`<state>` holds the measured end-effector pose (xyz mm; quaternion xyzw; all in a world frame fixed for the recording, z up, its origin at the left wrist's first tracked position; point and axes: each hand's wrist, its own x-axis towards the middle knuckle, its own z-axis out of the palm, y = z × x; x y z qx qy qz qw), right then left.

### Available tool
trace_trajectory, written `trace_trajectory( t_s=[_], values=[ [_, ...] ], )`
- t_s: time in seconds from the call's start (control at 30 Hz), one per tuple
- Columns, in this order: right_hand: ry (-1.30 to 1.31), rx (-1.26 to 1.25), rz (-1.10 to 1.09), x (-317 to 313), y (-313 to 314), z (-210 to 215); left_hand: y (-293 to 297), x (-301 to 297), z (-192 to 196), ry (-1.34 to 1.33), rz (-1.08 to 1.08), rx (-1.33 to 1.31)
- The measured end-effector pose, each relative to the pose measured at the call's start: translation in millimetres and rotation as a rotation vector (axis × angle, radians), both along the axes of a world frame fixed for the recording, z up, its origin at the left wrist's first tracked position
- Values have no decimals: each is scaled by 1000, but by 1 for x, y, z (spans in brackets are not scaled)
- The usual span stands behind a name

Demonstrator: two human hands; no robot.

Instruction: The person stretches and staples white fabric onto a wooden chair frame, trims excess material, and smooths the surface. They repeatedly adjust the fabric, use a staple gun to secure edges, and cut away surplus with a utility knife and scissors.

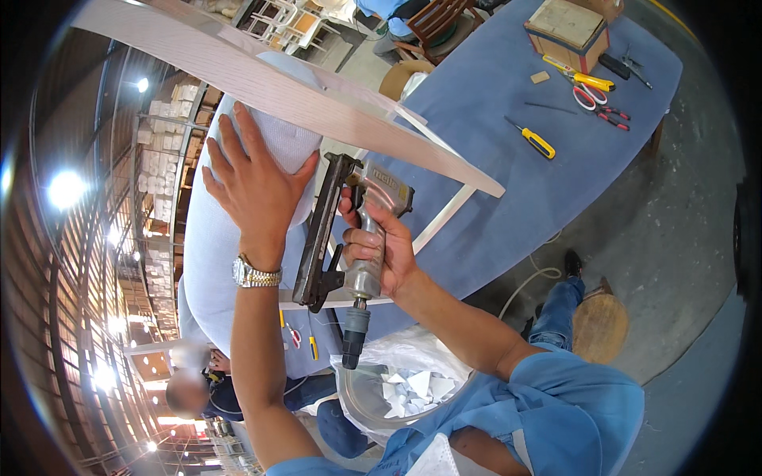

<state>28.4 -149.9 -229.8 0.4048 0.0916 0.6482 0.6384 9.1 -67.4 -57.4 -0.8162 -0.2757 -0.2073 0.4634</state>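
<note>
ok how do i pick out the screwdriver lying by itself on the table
Look at the big blue-covered table, toward its far end near the wooden box. The screwdriver lies alone on bare cloth, yellow handle, black shaft, apart from the red-handled scissors and the yellow tool beside them.

The person wears a short-sleeved blue shirt (556, 404), blue jeans (559, 309), and a metal wristwatch (255, 274).

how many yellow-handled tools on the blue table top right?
2. A yellow-handled screwdriver lies alone mid-table. Yellow-handled pliers lie beside the cardboard box, just above the red-handled scissors. Small yellow items lower down, by the stapler, are too unclear to count.
</note>
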Motion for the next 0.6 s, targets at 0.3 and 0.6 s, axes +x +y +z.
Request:
trace_trajectory(
  t_s=[0.3, 0.6],
  values=[
    [-27, -73, 54, 3, 21, 7, 1, 1, -14, -32, 41, 27],
    [3, 41, 215, 19, 19, 11, 5, 0, -16, -37, -32, 163]
  ],
)
